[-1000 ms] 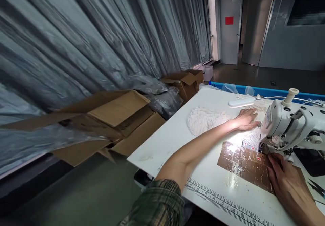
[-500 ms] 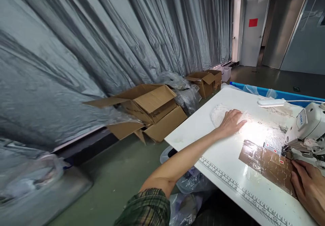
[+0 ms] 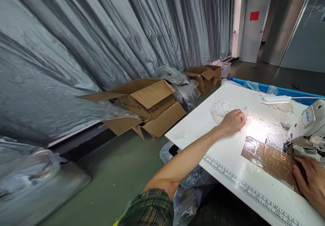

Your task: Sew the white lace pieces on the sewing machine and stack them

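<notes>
White lace (image 3: 220, 111) | left fingers (image 3: 240, 117) curled closed against it, grip unclear | right fingers (image 3: 299, 177) parted, resting on brown sheet (image 3: 266, 160)

The one view looks out from the wearer's head, above the near, ruler-marked edge of the white, flat-topped table (image 3: 190, 126), facing forward and down. It is aimed well to the left, taking in the green-grey, smooth floor (image 3: 109, 175) left of the table and the silvery, pleated curtain (image 3: 114, 33) beyond, while cutting off the table's right side and the white, metal-bodied sewing machine (image 3: 308, 131) there. The green plaid cloth sleeve (image 3: 152, 207) is close, this side of the table; the grey, rectangular door (image 3: 250, 36) stands far past the table.
</notes>
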Action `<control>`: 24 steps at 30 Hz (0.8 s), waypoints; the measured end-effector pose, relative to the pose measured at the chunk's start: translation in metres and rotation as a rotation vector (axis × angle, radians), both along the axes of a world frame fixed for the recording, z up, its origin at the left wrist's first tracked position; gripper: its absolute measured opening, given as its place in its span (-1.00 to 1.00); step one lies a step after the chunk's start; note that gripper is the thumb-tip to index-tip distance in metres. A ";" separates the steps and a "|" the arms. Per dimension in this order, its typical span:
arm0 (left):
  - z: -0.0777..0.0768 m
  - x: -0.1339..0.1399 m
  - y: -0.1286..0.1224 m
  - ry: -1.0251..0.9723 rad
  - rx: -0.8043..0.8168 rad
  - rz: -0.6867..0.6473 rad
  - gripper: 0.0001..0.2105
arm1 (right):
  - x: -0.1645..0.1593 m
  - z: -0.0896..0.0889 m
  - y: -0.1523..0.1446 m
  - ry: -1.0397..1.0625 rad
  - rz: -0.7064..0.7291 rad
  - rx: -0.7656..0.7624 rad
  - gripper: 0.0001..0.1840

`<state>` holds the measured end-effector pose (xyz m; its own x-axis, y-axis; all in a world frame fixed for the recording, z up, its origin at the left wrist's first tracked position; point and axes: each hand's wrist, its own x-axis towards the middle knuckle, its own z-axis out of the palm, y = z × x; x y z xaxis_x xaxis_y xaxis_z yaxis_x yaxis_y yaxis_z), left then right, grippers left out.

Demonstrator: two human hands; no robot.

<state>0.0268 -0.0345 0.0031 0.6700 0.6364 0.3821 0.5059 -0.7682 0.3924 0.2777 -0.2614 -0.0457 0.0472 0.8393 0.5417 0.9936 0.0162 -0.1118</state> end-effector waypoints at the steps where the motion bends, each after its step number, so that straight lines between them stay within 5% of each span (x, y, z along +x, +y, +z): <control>1: 0.001 0.002 -0.005 0.018 -0.013 -0.074 -0.81 | 0.000 -0.001 0.000 0.001 -0.001 -0.003 -0.65; 7: -0.007 0.015 -0.026 -0.053 -0.116 -0.552 -0.67 | 0.003 -0.003 0.000 -0.042 -0.027 -0.026 -0.62; 15: -0.009 0.021 -0.034 0.090 -0.082 -0.552 -0.67 | 0.004 0.001 -0.001 -0.026 -0.026 -0.061 -0.51; 18: -0.002 0.023 -0.056 0.021 -0.258 -0.664 -0.74 | 0.000 0.011 -0.006 0.154 0.014 -0.086 -0.53; 21: 0.007 0.024 -0.089 -0.067 -0.482 -0.859 -0.83 | -0.007 0.018 -0.017 0.559 0.288 -0.240 -0.45; 24: 0.021 0.022 -0.107 -0.104 -0.551 -0.747 -0.84 | -0.020 0.017 -0.030 0.945 0.457 -0.482 -0.17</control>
